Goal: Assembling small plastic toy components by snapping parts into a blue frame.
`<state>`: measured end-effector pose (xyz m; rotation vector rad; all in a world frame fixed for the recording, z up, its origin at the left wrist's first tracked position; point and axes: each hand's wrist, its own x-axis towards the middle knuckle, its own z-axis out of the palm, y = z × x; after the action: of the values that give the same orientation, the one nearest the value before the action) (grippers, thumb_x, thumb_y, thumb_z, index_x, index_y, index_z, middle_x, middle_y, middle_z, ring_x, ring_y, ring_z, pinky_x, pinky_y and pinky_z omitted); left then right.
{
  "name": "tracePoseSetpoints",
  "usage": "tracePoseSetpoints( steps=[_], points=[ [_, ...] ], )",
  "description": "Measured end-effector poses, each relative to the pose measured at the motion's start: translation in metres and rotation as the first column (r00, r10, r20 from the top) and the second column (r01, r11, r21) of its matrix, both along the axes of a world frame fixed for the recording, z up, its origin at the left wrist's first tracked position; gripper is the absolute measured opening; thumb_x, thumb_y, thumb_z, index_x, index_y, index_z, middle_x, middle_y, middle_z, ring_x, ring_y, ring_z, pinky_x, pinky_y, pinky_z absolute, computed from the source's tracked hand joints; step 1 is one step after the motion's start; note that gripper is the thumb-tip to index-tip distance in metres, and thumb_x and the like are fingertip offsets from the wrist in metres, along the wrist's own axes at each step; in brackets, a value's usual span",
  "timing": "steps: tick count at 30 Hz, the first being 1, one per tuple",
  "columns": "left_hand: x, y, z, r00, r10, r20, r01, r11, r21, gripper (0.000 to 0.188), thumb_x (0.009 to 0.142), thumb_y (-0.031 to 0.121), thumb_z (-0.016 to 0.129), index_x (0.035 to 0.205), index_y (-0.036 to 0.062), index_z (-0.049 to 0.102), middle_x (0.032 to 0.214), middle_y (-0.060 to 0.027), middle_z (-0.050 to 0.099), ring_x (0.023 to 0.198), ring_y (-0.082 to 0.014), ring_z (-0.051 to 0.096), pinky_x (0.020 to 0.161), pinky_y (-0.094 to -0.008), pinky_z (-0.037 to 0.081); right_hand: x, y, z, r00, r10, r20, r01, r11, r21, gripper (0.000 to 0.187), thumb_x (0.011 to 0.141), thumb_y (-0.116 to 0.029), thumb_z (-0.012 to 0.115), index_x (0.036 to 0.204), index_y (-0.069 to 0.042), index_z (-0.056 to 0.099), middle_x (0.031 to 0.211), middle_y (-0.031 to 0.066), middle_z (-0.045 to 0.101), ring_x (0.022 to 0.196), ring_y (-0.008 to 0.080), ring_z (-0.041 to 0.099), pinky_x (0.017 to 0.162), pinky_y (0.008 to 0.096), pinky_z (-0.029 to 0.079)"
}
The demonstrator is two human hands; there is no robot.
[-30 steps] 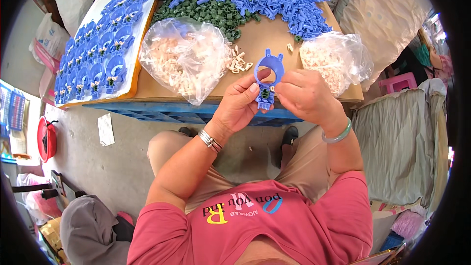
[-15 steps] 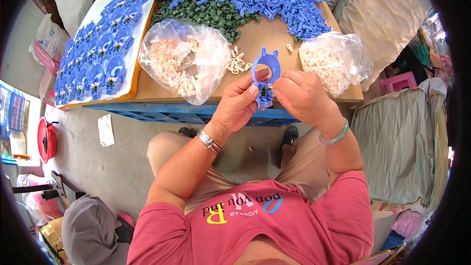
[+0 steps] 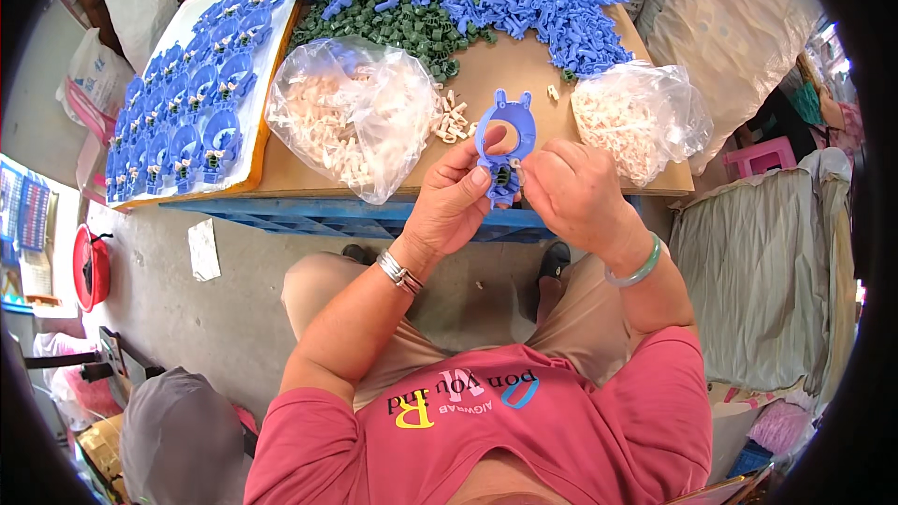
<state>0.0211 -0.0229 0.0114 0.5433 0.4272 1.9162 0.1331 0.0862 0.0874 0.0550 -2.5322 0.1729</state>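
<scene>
My left hand (image 3: 449,204) grips the lower end of a blue plastic part (image 3: 512,110), an upright ring with two small ears on top. A dark green piece (image 3: 504,175) sits in the part's lower section. Close against its right side, my right hand (image 3: 578,192) has its fingertips pinched together. A small pale bit (image 3: 516,164) shows at those fingertips, mostly hidden by them. Loose cream plastic pieces (image 3: 453,118) lie on the table just beyond my left hand. Clear bags of cream pieces stand on either side, a left bag (image 3: 351,131) and a right bag (image 3: 636,122).
Piles of blue parts (image 3: 543,0) and dark green pieces (image 3: 393,28) cover the far tabletop. At left, a white board (image 3: 271,42) carries rows of blue assemblies (image 3: 187,136). Brown cardboard (image 3: 496,61) covers the table. A red basin (image 3: 91,266) is on the floor.
Both hands stay at the blue part, which is still held upright. The right hand's fingers and wrist have shifted slightly; the view has moved a little.
</scene>
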Motion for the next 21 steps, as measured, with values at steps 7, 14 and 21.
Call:
tracePoseSetpoints(
  steps=[7,14,21],
  points=[
    [-0.006,0.001,-0.009,0.997,-0.069,0.031,0.065,0.993,0.102,0.041,0.083,0.02,0.057,0.119,0.0029,0.046,0.11,-0.0133,0.055,0.083,-0.0209,0.058,0.069,-0.0285,0.046,0.001,-0.005,0.004,0.997,0.005,-0.077,-0.014,0.993,-0.115,0.012,0.064,-0.003,0.062,0.068,-0.005,0.051,0.062,0.0065,0.048,0.051,0.0234,0.051,0.044,0.0327,0.04],
    [-0.007,0.001,-0.008,0.995,-0.097,0.034,0.093,0.99,0.103,0.041,0.084,0.019,0.057,0.118,0.0006,0.047,0.109,-0.0145,0.055,0.085,-0.0208,0.057,0.07,-0.0287,0.046,0.0,-0.004,0.003,0.994,0.035,-0.107,-0.041,0.998,-0.05,0.013,0.063,-0.002,0.063,0.069,-0.005,0.052,0.062,0.0064,0.048,0.051,0.0227,0.051,0.043,0.032,0.04],
    [-0.006,0.001,-0.015,0.995,-0.091,0.027,0.088,0.991,0.105,0.041,0.083,0.016,0.056,0.119,-0.0014,0.045,0.106,-0.0131,0.057,0.09,-0.0217,0.058,0.074,-0.034,0.05,-0.002,-0.006,-0.003,0.993,0.031,-0.115,-0.034,0.999,-0.021,0.013,0.065,-0.003,0.062,0.072,-0.005,0.051,0.064,0.0072,0.049,0.054,0.0234,0.052,0.045,0.0329,0.04]
  ],
)
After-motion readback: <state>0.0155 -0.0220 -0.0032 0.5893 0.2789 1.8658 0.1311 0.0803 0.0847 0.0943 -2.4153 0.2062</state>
